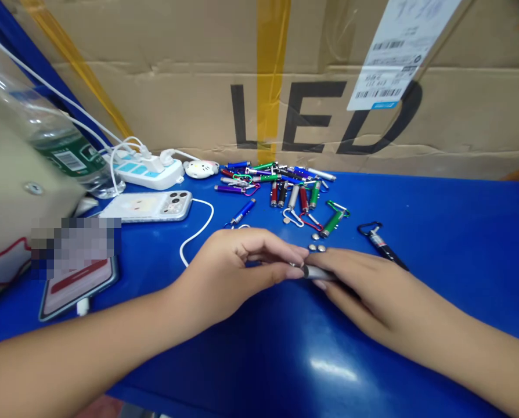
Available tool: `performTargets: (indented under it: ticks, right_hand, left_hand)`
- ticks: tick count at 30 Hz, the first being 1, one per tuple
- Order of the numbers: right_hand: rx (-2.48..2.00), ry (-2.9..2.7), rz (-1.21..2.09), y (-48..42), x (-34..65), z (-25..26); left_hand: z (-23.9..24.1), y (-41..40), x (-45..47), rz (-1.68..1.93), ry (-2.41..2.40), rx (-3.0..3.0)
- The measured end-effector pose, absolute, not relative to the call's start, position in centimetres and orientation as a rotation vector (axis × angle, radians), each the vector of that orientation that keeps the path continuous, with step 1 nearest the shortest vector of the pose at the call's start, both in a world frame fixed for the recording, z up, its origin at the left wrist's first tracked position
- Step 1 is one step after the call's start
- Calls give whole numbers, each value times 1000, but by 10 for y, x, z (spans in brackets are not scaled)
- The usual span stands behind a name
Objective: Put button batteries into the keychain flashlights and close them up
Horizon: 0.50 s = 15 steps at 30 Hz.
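Observation:
In front of me my right hand (368, 278) is closed round a small silver keychain flashlight (317, 272), its dark-rimmed end pointing left. At that end, the thumb and fingertips of my left hand (242, 261) are pinched together. A bit of shiny metal shows between them, too small to name. Just beyond the fingertips lie several button cells (316, 247). A green keychain flashlight (332, 222) with a carabiner rests behind the cells. To the right, a black keychain flashlight (384, 247) lies partly behind my right hand. A blue one (244, 211) is beyond my left hand.
A pile of coloured keychain flashlights (281, 180) lies against a large cardboard box (176, 87). On the left are a power strip (150, 171) with white cables, a white-cased phone (146, 206), another phone (79, 284) and a plastic bottle (65, 139), all on the blue table (259, 360).

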State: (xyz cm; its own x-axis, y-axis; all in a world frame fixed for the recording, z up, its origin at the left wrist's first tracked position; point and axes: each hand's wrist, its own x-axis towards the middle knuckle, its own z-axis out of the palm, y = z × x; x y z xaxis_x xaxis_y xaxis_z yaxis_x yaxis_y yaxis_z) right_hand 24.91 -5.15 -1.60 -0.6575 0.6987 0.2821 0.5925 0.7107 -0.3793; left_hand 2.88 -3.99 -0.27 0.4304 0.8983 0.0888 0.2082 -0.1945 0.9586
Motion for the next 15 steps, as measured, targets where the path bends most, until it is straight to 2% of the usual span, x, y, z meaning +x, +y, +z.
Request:
performTargets:
  ticks: [7,15]
  right_hand:
    - [-1033,-2482,388,-55,245,-16]
    - [-1049,-2466,246,-57,243,-14]
  left_hand:
    - [-5,-39,33,993,959,1779]
    - [3,-42,30,916,1031,1743]
